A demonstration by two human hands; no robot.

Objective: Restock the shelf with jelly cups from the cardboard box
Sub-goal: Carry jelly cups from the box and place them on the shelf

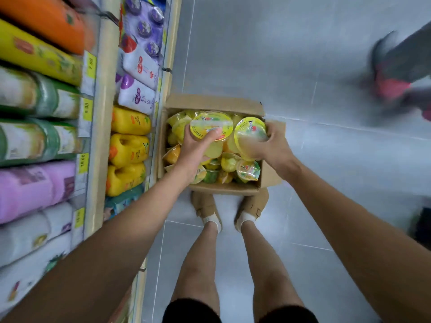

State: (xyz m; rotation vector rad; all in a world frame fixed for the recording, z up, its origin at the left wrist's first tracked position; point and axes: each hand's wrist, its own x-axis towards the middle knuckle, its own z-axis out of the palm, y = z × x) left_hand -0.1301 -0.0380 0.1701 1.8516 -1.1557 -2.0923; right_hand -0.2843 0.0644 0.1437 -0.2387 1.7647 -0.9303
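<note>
Holding, left hand: the left hand grips a jelly cup from its near side, yellow lid facing up; it hangs over the shelf-side half of the cardboard box
Holding, right hand: the right hand wraps the wall of a second cup, lid tilted toward the shelf; it sits at the box's right edge
Hands: apart, each clamped on its own cup; the two cups lie just beside each other between them
Box: open on the floor, flaps spread, its left wall close against the shelf; loose cups are heaped inside under both hands
Coming move: the shelf lies to the left of both hands; the left hand is nearer; the right would likely have to cross over the box; lids are broad and flat, so upright placing seems easiest
In the way: yellow jugs and purple-white pouches fill the tier beside the box; a free slot for cups cannot be seen
Around: the person's shoes touch the box's near edge; a blurred foot shows at the far right
</note>
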